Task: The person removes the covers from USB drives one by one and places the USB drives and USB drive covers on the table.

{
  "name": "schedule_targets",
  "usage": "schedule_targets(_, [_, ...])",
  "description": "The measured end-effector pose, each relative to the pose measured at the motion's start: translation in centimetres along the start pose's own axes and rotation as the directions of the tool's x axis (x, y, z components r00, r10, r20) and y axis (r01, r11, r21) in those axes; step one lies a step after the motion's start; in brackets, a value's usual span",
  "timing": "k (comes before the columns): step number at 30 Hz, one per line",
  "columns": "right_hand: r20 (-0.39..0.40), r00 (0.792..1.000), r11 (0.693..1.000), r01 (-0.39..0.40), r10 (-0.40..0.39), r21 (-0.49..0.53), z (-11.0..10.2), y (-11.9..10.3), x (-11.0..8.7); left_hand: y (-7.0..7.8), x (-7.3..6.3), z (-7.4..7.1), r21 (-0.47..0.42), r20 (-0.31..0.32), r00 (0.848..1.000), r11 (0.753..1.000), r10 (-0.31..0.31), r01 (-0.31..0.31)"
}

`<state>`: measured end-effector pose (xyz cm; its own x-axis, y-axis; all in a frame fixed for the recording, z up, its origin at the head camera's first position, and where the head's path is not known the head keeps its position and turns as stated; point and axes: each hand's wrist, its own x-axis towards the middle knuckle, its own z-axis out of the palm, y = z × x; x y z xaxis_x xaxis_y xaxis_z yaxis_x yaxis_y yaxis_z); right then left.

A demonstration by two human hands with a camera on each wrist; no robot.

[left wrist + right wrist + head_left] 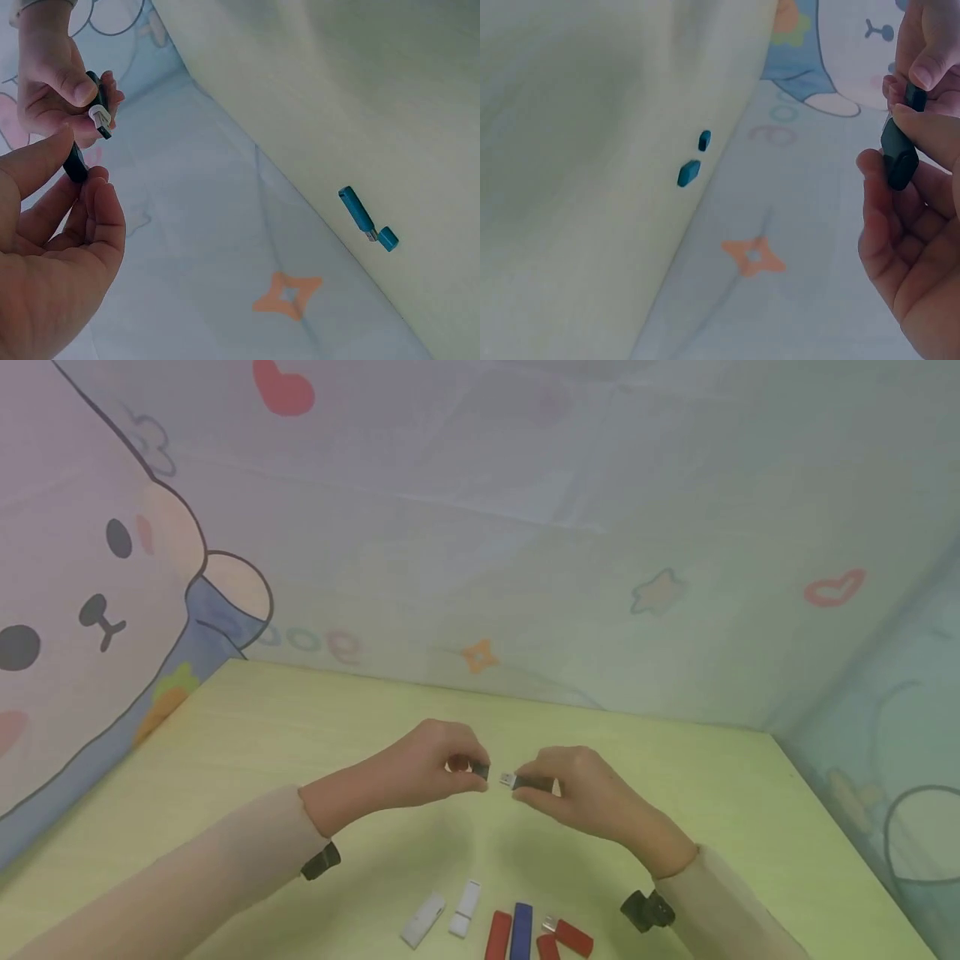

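In the head view my left hand [431, 768] pinches a small dark cap [482, 772] between thumb and fingertips. Facing it across a small gap, my right hand [588, 789] grips a dark USB stick [532, 783] by its body. The bare metal plug [507, 778] points left towards the cap. The left wrist view shows the cap [75, 163] close below the stick's plug [102, 124]. From the right wrist, the stick's dark body [900, 156] shows between thumb and fingers. Both hands are raised above the pale green table [360, 860].
Near the table's front lie two white USB sticks [423, 920], a red stick [497, 935], a blue stick [522, 931] and an uncapped red stick [574, 937] beside its red cap [548, 947]. A teal stick [355, 208] and its separate cap [388, 238] appear in the left wrist view.
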<state>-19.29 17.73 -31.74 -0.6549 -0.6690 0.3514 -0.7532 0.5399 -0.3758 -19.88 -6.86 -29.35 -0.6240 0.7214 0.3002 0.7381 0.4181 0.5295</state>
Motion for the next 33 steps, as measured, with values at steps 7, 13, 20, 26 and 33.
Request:
schedule_targets(7, [-0.008, 0.994, 0.991, -0.113, 0.113, -0.069, -0.8, 1.1, 1.4, -1.2, 2.1, -0.1, 0.039, -0.028, 0.999, 0.999, -0.023, 0.025])
schedule_targets(13, [-0.016, 0.986, 0.984, -0.169, 0.168, -0.05, -1.4, 2.2, 2.6, -2.5, 3.7, -0.3, 0.051, -0.044, 0.997, 0.996, -0.069, 0.071])
schedule_targets(20, [-0.041, 0.97, 0.969, -0.241, 0.239, -0.054, -1.4, 3.3, 3.6, -4.2, 5.2, -0.3, 0.049, -0.06, 0.992, 0.992, -0.113, 0.116])
schedule_targets(26, [-0.098, 0.939, 0.942, -0.334, 0.33, -0.024, -1.4, 4.4, 4.4, -5.2, 6.6, 0.0, 0.044, -0.059, 0.986, 0.987, -0.154, 0.157])
schedule_targets(33, [-0.116, 0.909, 0.915, -0.403, 0.4, -0.006, -1.1, 5.3, 5.3, -6.3, 7.8, 0.3, 0.084, -0.072, 0.986, 0.984, -0.152, 0.157])
